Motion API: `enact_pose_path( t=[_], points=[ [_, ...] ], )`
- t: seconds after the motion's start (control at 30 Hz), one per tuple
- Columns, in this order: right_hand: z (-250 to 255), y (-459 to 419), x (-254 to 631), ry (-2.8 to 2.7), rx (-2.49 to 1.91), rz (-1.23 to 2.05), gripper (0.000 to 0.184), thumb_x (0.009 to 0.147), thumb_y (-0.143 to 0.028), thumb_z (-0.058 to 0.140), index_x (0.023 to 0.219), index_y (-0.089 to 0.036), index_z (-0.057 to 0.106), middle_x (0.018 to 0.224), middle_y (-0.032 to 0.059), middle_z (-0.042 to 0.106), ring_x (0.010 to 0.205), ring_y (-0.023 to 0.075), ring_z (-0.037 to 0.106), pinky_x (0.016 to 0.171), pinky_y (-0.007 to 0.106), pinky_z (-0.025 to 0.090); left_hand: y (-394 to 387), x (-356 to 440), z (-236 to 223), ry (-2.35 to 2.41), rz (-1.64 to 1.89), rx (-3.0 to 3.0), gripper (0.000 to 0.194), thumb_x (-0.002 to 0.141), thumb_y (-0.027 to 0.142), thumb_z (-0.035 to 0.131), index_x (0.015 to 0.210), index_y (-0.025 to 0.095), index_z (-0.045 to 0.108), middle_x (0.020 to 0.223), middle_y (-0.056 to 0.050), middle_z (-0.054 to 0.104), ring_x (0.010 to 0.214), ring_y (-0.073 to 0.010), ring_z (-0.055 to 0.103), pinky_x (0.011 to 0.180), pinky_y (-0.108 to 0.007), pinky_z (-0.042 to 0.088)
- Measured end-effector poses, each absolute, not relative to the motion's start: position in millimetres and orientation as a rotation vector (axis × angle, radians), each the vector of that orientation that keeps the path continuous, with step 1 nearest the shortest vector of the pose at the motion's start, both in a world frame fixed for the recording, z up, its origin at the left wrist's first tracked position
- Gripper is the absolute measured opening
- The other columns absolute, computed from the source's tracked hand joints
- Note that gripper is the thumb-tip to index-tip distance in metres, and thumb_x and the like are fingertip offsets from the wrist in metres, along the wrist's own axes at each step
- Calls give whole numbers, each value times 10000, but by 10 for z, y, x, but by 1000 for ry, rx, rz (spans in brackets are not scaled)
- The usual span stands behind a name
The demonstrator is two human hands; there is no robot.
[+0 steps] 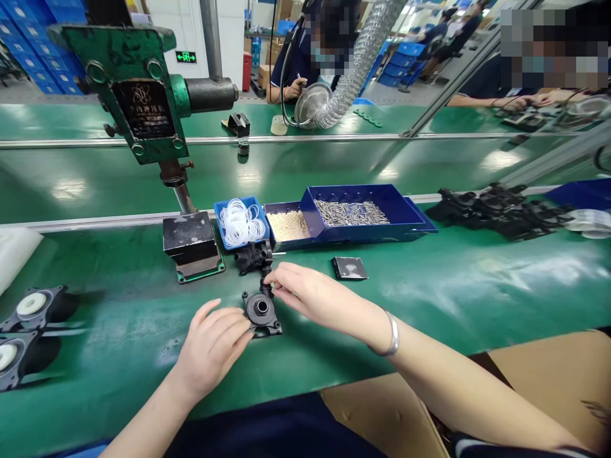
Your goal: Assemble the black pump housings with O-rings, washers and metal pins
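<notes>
A black plastic housing (261, 310) with a round raised opening lies on the green bench in front of me. My left hand (214, 343) holds its left edge with bent fingers, the little finger lifted away. At the far end of the housing, over its short black pipe (265, 273), my right hand (296, 286) has thumb and fingertips pinched together. Whatever sits between those fingertips is too small to make out. Just beyond, a second black plastic fitting (251, 257) rests beside the blue tray of white rings (240, 222).
A green press (143, 95) stands at the left above a black metal block (191, 238). Blue bins hold metal pins (351, 213) and small beige pieces (289, 226). Black parts (501, 210) pile at the right; flanged parts (33, 305) lie left. People work across the bench.
</notes>
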State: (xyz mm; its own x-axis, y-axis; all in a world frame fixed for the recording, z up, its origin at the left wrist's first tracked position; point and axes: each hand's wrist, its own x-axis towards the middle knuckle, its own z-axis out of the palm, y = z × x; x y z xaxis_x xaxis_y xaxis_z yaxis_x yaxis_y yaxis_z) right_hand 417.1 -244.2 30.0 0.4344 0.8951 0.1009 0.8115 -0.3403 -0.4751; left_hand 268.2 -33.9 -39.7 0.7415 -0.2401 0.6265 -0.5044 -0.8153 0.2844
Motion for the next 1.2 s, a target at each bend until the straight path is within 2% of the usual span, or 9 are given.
enact_pose_path(
  t=[0.27,0.47,0.6,0.77,0.93,1.0,1.1,1.2],
  points=[
    [223,-2505,4147,-1427,-2216,251,103,994,-148,511,1076,-166,571,993,77,645,871,208,637,759,344,540,-345,2693,-399,-586,819,2508,299,832,73,736,1090,177,624,967,-43,769,991,-193,723,1079,-459,429],
    [156,-2573,4096,-1363,-2137,194,181,1011,-175,489,1187,-176,527,1086,102,642,942,207,640,822,354,554,-358,2685,-403,-558,842,2542,278,842,88,728,1081,181,619,983,-57,767,969,-187,732,1067,-452,449],
    [78,-2569,4093,-1338,-2086,127,102,1022,-195,475,1079,-191,559,1001,85,651,910,203,632,804,354,555,-360,2692,-340,-608,857,2546,262,837,55,714,1045,186,627,945,-48,769,956,-191,736,1040,-452,466],
    [-43,-2517,4108,-1348,-2002,-3,124,1035,-210,455,1009,-192,574,942,83,657,874,194,623,786,350,558,-370,2691,-325,-604,833,2558,197,845,62,705,971,193,631,951,-48,765,951,-187,736,1041,-447,465],
    [-29,-2540,4099,-1383,-2041,-33,140,1032,-222,478,1006,-164,603,950,100,661,891,196,626,814,356,571,-364,2676,-384,-530,891,2547,291,816,73,745,1040,178,591,1019,-85,753,970,-186,730,1040,-451,492],
    [-28,-2563,4061,-1433,-2079,-63,162,1033,-210,470,1035,-149,620,964,108,672,904,201,637,827,360,582,-357,2679,-404,-495,910,2534,333,812,87,756,1076,176,575,1022,-88,747,977,-188,727,1034,-457,509],
    [9,-2631,4016,-1493,-2139,-172,214,1026,-184,468,1179,-140,610,1057,130,695,972,220,658,856,374,592,-348,2689,-409,-475,907,2525,369,810,92,760,1112,175,565,1032,-91,736,993,-193,720,1035,-466,513],
    [183,-2767,4167,-1352,-2171,-389,283,1008,-174,487,1272,-200,586,1137,117,698,1047,230,662,932,404,570,-341,2693,-373,-488,892,2511,387,800,94,766,1122,163,564,1048,-106,720,1014,-206,706,1044,-476,501]
  ],
)
